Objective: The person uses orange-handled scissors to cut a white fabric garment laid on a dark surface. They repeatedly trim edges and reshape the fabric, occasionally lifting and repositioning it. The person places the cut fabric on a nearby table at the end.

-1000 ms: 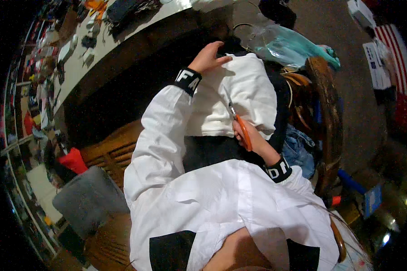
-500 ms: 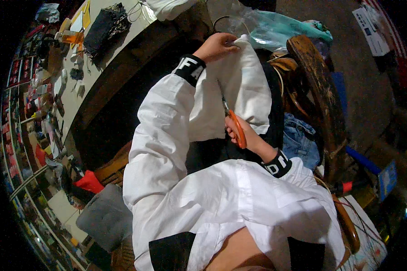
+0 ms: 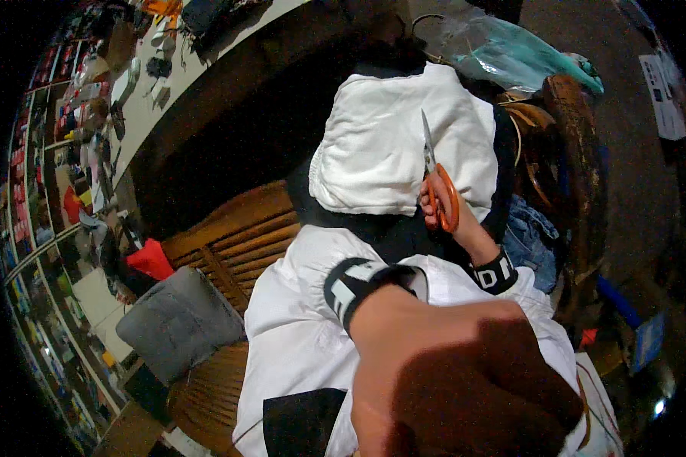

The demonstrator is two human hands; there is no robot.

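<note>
White cloth ahead of the right grip, scissors along its depth

Item 1: white cloth (image 3: 373, 145), creased, spread over a dark garment (image 3: 392, 240) on the wearer's lap; as seen, somewhat broader across than deep; it serves as landmark for all entries below

Item 2: scissors (image 3: 431, 161), orange-handled; long axis running from the near edge of the white cloth toward its far edge, tip leaning slightly left and ending short of that far edge; only one tapering blade outline distinguishable, so whether a blade passes beneath the white cloth cannot be told

Item 3: right grip (image 3: 465, 222), fingers wrapped about the handles of the scissors, stationed at the near edge of the white cloth, right of its middle; the nearer of the two by far; from here the white cloth extends forward, with the wider part to the left and a narrower part to the right

Item 4: left grip (image 3: 472, 365), well apart from the white cloth on its near side, raised close to the camera; fingers hidden, state and any contents cannot be told

Surroundings: jeans (image 3: 537, 244), right of the white cloth and nearer the wearer; plastic bag (image 3: 511, 61), teal and clear, beyond its far right corner; grey cushion (image 3: 179, 324), nearer and well to its left
</note>
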